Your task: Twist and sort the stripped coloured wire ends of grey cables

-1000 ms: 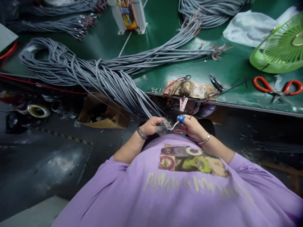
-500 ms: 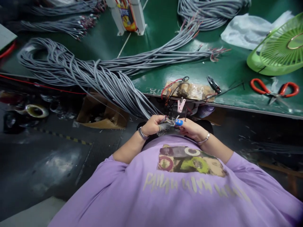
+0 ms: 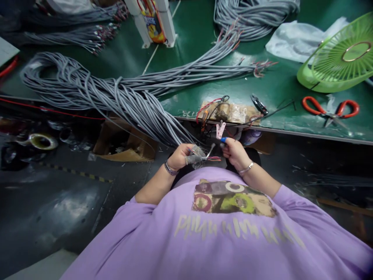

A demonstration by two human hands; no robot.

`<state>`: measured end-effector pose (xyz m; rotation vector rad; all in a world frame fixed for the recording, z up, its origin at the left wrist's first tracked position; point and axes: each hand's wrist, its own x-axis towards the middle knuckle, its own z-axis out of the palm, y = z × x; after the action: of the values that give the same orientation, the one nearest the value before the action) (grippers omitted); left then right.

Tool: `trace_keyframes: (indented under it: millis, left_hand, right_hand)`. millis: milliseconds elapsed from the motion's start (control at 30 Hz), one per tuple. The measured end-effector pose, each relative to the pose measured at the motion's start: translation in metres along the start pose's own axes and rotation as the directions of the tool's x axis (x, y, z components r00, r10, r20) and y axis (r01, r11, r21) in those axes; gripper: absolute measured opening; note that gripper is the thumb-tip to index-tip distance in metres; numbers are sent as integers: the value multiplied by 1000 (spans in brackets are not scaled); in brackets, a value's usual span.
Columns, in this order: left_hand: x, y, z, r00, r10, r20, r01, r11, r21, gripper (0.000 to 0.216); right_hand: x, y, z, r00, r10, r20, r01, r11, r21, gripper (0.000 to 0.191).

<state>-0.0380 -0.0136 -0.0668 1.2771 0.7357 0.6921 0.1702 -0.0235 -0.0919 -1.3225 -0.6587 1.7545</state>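
Observation:
A thick bundle of grey cables (image 3: 116,97) runs off the green bench (image 3: 279,89) down to my lap. My left hand (image 3: 182,156), fingers wrapped in grey tape, is closed on the end of one grey cable (image 3: 198,155) whose thin coloured wires (image 3: 215,158) stick out to the right. My right hand (image 3: 234,152), with a blue finger cover, is closed just right of those wires, below a pink clip (image 3: 220,129) at the bench edge. What the right fingers hold is too small to make out.
Red-handled scissors (image 3: 330,111) and a green fan (image 3: 338,58) lie at the bench's right. A taped block with red and black leads (image 3: 227,111) sits at the bench edge beside small black pliers (image 3: 258,104). More cable bundles (image 3: 253,15) lie at the back; tape rolls (image 3: 42,140) and a cardboard box (image 3: 125,142) sit below left.
My right hand has drawn away to the right and up from the left hand, and the thin coloured wire ends now show between them. The view has shifted slightly.

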Motion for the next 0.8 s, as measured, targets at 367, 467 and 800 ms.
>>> trace_keyframes:
  millis: [367, 467, 800]
  left_hand:
    - [24, -11, 12, 940, 93, -329, -147, 979, -143, 50]
    - [34, -10, 15, 941, 73, -331, -136, 976, -172, 50]
    - [45, -9, 19, 966, 37, -254, -73, 989, -130, 48]
  right_hand:
    - [14, -35, -4, 991, -87, 98, 68, 981, 183, 63]
    - [21, -39, -1, 990, -104, 96, 86, 980, 179, 64]
    - [22, -40, 8, 988, -148, 52, 133, 966, 223, 59]
